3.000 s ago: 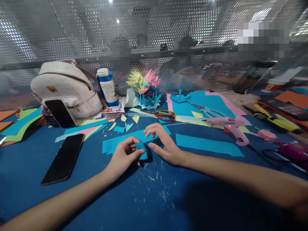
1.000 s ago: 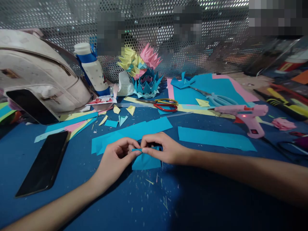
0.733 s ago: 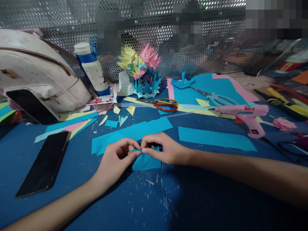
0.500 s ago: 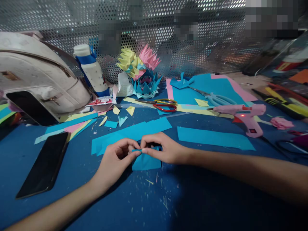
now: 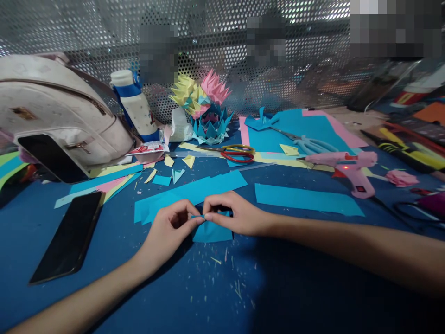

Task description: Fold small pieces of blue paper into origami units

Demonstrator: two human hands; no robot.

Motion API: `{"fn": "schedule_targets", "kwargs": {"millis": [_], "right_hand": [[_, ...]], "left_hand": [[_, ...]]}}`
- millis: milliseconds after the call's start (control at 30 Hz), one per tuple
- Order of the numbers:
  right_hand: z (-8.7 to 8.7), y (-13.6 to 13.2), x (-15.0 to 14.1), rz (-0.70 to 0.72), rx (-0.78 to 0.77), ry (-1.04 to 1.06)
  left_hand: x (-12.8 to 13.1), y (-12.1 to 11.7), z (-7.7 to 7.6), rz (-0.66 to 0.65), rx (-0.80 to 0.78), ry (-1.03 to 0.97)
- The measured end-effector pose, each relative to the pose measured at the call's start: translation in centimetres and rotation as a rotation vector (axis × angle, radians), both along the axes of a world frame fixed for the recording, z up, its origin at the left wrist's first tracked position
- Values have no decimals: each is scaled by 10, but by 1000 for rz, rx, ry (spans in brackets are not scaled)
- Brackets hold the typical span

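Both hands' fingers (image 5: 198,221) pinch the blue paper piece (image 5: 212,233) along its upper edge; most hangs below them.

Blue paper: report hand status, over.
Left hand and right hand both pinching blue paper. Paper low on table, top edge between fingertips. Scraps just in front; nothing blocking either hand.

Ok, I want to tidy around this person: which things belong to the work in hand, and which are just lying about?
Likely in use:
blue paper piece, pinched by left hand and right hand
blue paper strips
scissors
pink glue gun, light on

Probably just lying about:
backpack
bottle
flat phone
leaning phone
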State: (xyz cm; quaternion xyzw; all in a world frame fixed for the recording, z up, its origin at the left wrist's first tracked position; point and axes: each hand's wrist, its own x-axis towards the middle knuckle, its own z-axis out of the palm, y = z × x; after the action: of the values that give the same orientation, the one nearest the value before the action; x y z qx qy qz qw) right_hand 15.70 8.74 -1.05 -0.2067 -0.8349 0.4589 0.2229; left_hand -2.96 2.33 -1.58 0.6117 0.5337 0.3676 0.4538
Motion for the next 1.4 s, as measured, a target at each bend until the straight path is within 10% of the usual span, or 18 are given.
{"fn": "schedule_targets", "kwargs": {"millis": [333, 667, 1400], "right_hand": [[-3, 2, 0, -11, -69, 15], [-4, 4, -1, -316, -251, 79], [-6, 4, -1, -265, -428, 177]], "left_hand": [[1, 0, 4, 53, 13, -32], [-3, 4, 0, 200, -100, -224], [-3, 4, 2, 171, -139, -347]]}}
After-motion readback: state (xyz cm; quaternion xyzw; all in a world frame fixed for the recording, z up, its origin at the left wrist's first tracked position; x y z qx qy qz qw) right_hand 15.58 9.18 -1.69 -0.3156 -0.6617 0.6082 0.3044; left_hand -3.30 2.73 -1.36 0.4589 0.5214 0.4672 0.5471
